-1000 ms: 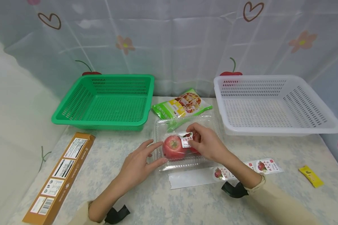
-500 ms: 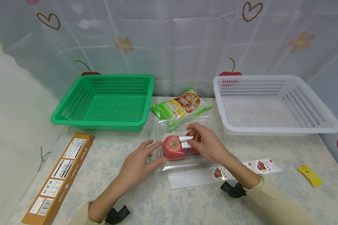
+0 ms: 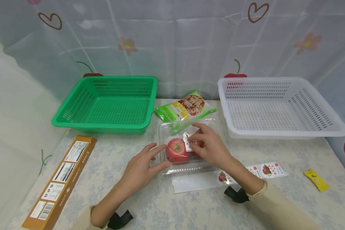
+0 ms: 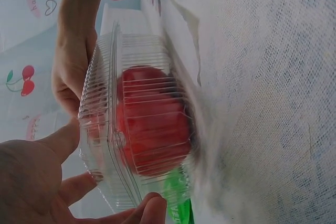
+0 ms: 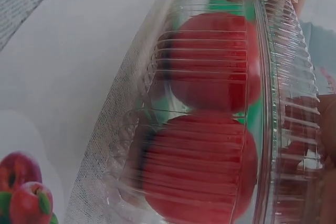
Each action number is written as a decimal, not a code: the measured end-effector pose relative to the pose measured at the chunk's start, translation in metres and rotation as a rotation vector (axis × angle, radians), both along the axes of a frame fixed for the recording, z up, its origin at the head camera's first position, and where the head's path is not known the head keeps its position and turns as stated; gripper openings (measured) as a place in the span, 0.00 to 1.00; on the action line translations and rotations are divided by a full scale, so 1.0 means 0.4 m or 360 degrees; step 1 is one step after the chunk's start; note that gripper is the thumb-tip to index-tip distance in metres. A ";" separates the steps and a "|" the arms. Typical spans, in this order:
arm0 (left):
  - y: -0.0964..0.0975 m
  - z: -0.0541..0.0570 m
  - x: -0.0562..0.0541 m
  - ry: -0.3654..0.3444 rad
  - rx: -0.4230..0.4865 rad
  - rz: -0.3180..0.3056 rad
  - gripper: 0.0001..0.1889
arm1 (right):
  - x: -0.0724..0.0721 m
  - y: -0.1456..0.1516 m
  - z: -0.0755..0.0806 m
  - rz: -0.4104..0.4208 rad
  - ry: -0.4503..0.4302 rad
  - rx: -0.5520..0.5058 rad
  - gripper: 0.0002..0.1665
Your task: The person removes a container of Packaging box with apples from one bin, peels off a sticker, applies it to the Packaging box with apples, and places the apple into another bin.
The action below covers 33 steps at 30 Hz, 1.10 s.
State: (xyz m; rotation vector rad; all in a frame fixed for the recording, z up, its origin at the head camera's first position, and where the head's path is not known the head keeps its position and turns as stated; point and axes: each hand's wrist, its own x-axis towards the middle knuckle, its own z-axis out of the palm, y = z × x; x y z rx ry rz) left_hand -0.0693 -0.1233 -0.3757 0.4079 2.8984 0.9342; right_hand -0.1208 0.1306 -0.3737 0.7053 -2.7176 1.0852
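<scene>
A clear plastic clamshell box (image 3: pixel 179 171) with a shut lid holds two red apples (image 3: pixel 176 150), which show side by side in the right wrist view. My right hand (image 3: pixel 211 145) pinches a white printed sticker (image 3: pixel 187 143) over the lid's top, and the sticker's left end bends upward. Part of the sticker and the right-hand apple are hidden behind those fingers. At the box's left side is my left hand (image 3: pixel 143 164), its fingers spread and touching the box. The left wrist view shows this box (image 4: pixel 152 51) between both hands.
A strip of backing paper (image 3: pixel 192 182) with more stickers lies in front of the box. Behind stands a green-and-yellow food packet (image 3: pixel 187 107), between a green basket (image 3: pixel 103 124) and a white basket (image 3: pixel 287 132). A long brown carton (image 3: pixel 61 182) and a small yellow packet (image 3: pixel 317 180) lie at the sides.
The sticker, flat-looking at first, curled over at its top edge and now shows its print again with its left end bent up. My right fingers have shifted on it; my left hand stays put.
</scene>
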 end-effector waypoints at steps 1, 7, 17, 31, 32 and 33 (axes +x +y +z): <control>0.000 0.000 0.000 -0.0001 -0.0001 0.0000 0.31 | 0.000 -0.001 0.000 -0.0007 0.0014 0.0027 0.06; 0.001 0.000 0.000 0.0004 -0.0003 -0.0002 0.31 | 0.001 -0.007 -0.002 -0.0046 0.0059 0.0107 0.12; 0.002 -0.003 -0.001 -0.0001 -0.0006 -0.0003 0.31 | -0.002 -0.005 -0.007 -0.0086 0.0118 0.0199 0.14; 0.003 -0.001 0.000 -0.0006 0.0004 0.0004 0.31 | 0.001 0.002 -0.004 -0.0025 0.0225 0.0245 0.11; 0.003 -0.001 0.000 -0.0006 0.0003 0.0003 0.31 | 0.001 0.003 -0.004 -0.0011 0.0228 0.0274 0.13; 0.003 -0.001 0.000 -0.0005 0.0002 0.0002 0.31 | 0.001 0.004 -0.003 -0.0001 0.0227 0.0300 0.15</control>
